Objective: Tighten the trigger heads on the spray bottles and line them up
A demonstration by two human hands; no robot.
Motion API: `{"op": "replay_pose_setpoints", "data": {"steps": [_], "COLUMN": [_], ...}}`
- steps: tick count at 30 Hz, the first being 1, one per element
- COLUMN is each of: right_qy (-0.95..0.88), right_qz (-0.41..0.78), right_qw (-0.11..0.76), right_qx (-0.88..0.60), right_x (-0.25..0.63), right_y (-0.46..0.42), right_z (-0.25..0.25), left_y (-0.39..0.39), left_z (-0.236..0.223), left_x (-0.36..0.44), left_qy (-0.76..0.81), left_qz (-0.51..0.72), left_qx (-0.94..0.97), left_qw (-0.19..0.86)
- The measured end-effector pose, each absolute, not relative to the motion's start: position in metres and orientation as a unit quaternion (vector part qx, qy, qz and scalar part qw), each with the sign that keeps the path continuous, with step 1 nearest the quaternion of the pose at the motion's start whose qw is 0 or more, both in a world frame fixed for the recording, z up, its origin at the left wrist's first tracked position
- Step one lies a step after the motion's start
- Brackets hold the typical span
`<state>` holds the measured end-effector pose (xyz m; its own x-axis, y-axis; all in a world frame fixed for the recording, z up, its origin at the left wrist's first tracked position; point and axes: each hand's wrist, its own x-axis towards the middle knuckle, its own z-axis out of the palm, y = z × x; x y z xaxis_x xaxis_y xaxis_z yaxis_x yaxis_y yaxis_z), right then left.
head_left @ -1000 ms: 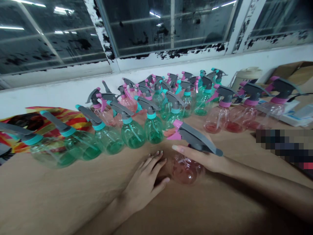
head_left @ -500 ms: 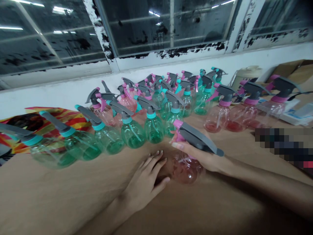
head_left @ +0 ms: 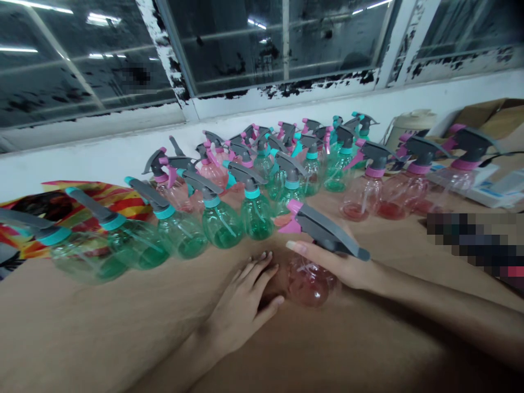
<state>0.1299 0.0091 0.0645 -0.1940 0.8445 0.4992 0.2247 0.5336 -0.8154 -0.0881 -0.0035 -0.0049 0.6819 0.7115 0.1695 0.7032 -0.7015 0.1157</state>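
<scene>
We've got a spray bottle (head_left: 310, 285) in the right hand (head_left: 350, 268); left hand (head_left: 243, 300) down on the worktop (head_left: 98, 333).
Right hand is closed around the bottle just below its pink-and-grey spray head (head_left: 323, 226), thumb on the near side, fingertips showing past the pink nozzle; we see reddish tint in the clear body, can't tell if its base touches the worktop; left hand lies palm down, fingers loosely spread, just beside the bottle, only worktop under it; ahead we have a row of teal-collared bottles (head_left: 223, 228), green liquid inside; pink-collared bottles (head_left: 356, 203) stand to the right, a mixed cluster (head_left: 264, 158) behind.
</scene>
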Motion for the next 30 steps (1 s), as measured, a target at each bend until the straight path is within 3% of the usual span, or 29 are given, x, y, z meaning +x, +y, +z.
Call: {"op": "replay_pose_setpoints", "data": {"steps": [30], "right_qy": [-0.720], "right_qz": [0.319], "right_qw": [0.508], "right_qx": [-0.348], "right_x": [0.1287], "right_y": [0.0106], "right_z": [0.0649], "left_y": [-0.0047], "left_z": [-0.0039], "left_x": [-0.0881], "left_qy": [0.390], "left_qz": [0.089], "left_qx": [0.916], "left_qw": [0.027]}}
